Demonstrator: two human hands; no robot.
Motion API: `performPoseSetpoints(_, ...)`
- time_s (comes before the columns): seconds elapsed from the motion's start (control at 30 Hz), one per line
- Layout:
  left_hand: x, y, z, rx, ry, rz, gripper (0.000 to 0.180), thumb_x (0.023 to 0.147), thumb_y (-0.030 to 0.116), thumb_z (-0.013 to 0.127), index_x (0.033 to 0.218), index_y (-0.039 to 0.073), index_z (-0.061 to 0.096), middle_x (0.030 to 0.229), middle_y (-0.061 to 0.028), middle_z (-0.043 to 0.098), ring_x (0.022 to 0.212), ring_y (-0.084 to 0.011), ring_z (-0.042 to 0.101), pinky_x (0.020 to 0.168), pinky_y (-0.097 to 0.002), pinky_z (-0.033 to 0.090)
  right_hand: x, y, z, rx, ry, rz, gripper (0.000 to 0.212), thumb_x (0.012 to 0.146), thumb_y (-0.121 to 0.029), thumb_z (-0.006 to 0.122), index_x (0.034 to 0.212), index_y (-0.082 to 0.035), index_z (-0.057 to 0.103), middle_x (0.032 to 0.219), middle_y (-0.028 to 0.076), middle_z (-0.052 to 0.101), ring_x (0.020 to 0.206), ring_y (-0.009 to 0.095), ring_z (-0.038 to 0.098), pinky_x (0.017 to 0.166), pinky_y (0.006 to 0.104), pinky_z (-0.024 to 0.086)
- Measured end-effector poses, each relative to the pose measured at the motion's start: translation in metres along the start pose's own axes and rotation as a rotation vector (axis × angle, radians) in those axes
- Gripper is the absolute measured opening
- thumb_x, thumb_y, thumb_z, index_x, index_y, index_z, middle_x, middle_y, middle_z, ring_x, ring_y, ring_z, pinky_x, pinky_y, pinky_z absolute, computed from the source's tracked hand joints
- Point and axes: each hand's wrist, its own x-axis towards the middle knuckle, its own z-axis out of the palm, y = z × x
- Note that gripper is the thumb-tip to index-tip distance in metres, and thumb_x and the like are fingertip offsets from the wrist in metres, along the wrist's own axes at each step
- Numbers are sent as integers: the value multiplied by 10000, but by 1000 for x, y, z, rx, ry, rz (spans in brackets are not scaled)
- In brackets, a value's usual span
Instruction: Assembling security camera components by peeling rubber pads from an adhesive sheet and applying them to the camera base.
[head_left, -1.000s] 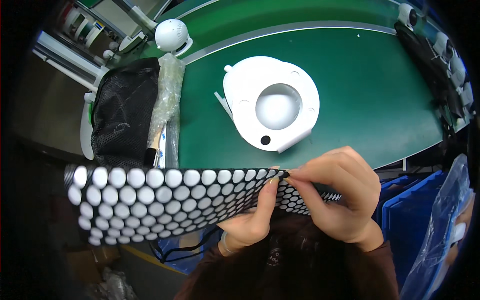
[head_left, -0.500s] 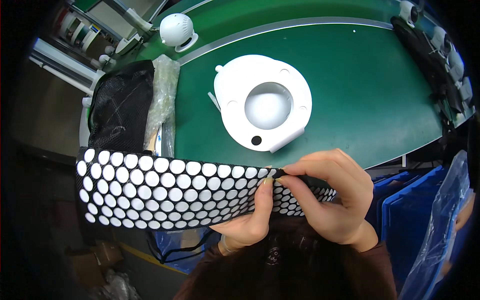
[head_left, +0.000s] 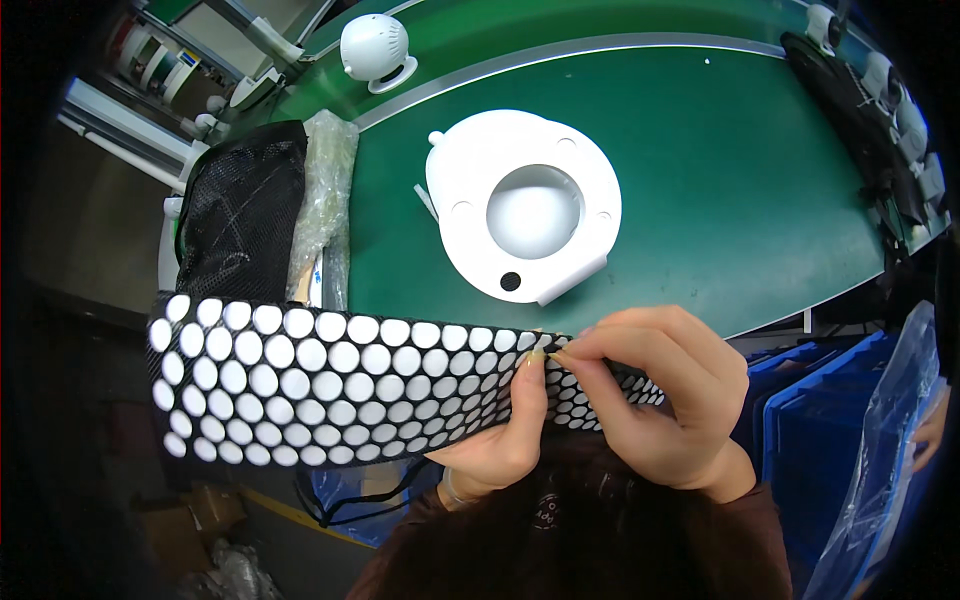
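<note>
Fingers (head_left: 620,341) on strip (head_left: 328,385), long axis sideways

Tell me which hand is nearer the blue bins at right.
Right. The right hand, pinching the dotted strip, appears just left of the blue bins; the left hand, holding the same strip, is farther left.

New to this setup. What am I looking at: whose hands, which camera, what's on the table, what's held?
There's no robot: these are a person's bare hands. The view comes from a fisheye camera on their head, looking down, so straight edges bend.

The left hand holds a black strip with white dots; the right hand pinches at its top edge.

Beyond, on the green table, lies a white rounded part with a round opening. Left of it are clear plastic wrap and a black mesh bag.
</note>
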Motion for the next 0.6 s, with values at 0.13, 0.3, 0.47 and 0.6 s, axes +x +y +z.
performPoseSetpoints(0.13, 0, 2, 2, -60, 79, -87, 732, 603, -100, 537, 1234, -35, 171, 1045, -160, 456, 882, -174, 504, 799, -271, 398, 0, 2, -1, 84, -18, 95, 182, 550, 65, 648, 703, -10, 583, 674, 82, 573, 576, 177, 550, 521, 232, 425)
performPoseSetpoints(0.3, 0, 12, -3, 34, 56, -86, 706, 619, -88, 543, 1221, -47, 177, 1040, -169, 456, 862, -174, 512, 788, -273, 408, 6, -7, -3, 27, -76, 21, 163, 567, 66, 627, 690, -14, 556, 679, 81, 570, 584, 199, 546, 524, 238, 425)
performPoseSetpoints(0.47, 0, 2, 13, -24, 244, -100, 688, 631, -98, 542, 1216, -55, 182, 1022, -178, 459, 864, -185, 510, 774, -281, 417, 4, -6, -7, -69, -84, -37, 151, 586, 71, 601, 697, -14, 546, 720, 96, 576, 638, 211, 562, 571, 244, 439)
performPoseSetpoints(0.6, 5, -11, -9, -110, 309, -197, 623, 644, -86, 576, 1169, -100, 240, 1058, -175, 437, 903, -183, 481, 792, -256, 391, 15, 4, -12, -40, 96, -53, 84, 658, 50, 567, 726, 17, 530, 822, 128, 590, 724, 180, 579, 664, 238, 447)
